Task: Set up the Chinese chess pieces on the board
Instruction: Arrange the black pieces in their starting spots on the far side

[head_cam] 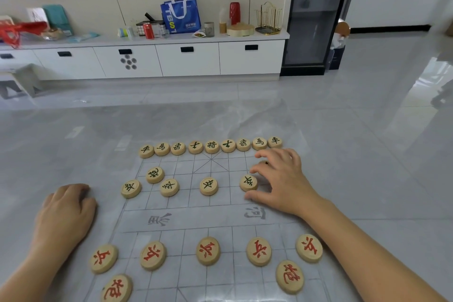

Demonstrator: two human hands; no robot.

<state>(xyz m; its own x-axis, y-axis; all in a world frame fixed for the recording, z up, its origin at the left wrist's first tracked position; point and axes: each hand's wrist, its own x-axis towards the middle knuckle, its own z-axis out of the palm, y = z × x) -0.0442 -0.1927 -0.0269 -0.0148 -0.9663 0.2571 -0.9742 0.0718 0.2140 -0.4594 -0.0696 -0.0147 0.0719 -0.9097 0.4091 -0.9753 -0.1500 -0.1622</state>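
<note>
Head view: board lies flat on the grey tiled floor.

Far edge: black back row, 9 pcs side by side, all face up. One black cannon sits behind the soldiers' line on the L side. Black soldiers: 4 seen, the L-most at the board's edge and the R-most soldier by the right hand.

Near side: red soldiers, 5 in a row across the board. Red cannons, 2, nearer the camera: L one, R one.

Right hand: over the far R part of the board, fingers spread wide and lightly bent. Thumb and forefinger flank the R-most soldier; contact not clear. Another pc is mostly hidden under the fingers, marking unreadable.

Left hand: rests on the floor just L of the board, fingers loosely curled under; nothing seen in it.
</note>
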